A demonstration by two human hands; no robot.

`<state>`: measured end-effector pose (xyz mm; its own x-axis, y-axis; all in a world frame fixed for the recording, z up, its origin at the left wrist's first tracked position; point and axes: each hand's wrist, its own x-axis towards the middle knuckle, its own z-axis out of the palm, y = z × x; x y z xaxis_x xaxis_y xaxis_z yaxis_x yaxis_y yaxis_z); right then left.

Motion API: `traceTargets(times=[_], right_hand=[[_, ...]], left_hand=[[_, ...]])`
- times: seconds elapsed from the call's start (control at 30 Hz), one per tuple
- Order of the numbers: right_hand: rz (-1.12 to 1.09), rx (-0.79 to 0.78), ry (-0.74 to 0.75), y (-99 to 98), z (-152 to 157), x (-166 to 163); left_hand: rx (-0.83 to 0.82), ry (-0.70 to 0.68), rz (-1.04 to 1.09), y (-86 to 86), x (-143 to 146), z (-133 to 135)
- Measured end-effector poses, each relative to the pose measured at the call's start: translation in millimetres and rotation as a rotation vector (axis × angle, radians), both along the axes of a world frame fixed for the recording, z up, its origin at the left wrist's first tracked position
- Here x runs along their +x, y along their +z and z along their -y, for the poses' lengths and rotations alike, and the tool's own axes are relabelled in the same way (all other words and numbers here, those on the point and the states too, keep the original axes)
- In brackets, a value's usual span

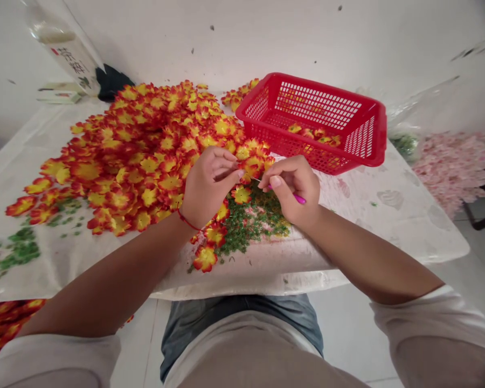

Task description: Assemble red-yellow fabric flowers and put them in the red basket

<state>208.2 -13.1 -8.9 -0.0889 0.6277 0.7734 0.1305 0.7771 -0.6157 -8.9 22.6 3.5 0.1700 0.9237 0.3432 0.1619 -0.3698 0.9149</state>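
My right hand (294,188) is closed around a thin tool with a pink handle (299,199), and its fine metal tip points left toward my other hand. Thumb and forefinger of my left hand (210,186) are pinched together; what sits between them is too small to make out. Red-and-yellow artificial flowers (149,164) form a large heap behind and left of my left hand. One loose flower (241,194) lies just below the fingertips. Under both hands spreads a pile of tiny green pieces (246,229).
A red plastic basket (307,143) holding a few flowers stands at the back right. A bottle (67,51) and a black item (112,82) are at the back left. Pink flowers (455,164) hang beyond the right edge. More green bits (20,249) lie left.
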Motion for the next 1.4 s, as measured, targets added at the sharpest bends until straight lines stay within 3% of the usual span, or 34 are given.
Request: traceTargets(times=[0.47, 0.67, 0.8, 0.97, 1.2, 1.4], right_hand=[[0.002, -0.037, -0.092, -0.9, 0, -2], [0.102, -0.062, -0.072, 3.3, -4, -3], [0.180, 0.001, -0.194, 12.0, -9, -3], [0.138, -0.186, -0.164, 12.3, -7, -2], [-0.029, -0.159, -0.208, 8.6, -7, -3], [-0.068, -0.099, -0.219, 9.3, -5, -4]], left_hand=[[-0.001, -0.039, -0.003, 0.6, 2, 3], [0.021, -0.030, -0.047, 1.8, 3, 6], [0.045, -0.105, -0.035, -0.3, 4, 9], [0.081, -0.207, -0.067, 1.8, 0, 12], [0.389, -0.085, -0.686, 7.0, -7, 4], [0.424, -0.121, -0.786, 2.5, -7, 3]])
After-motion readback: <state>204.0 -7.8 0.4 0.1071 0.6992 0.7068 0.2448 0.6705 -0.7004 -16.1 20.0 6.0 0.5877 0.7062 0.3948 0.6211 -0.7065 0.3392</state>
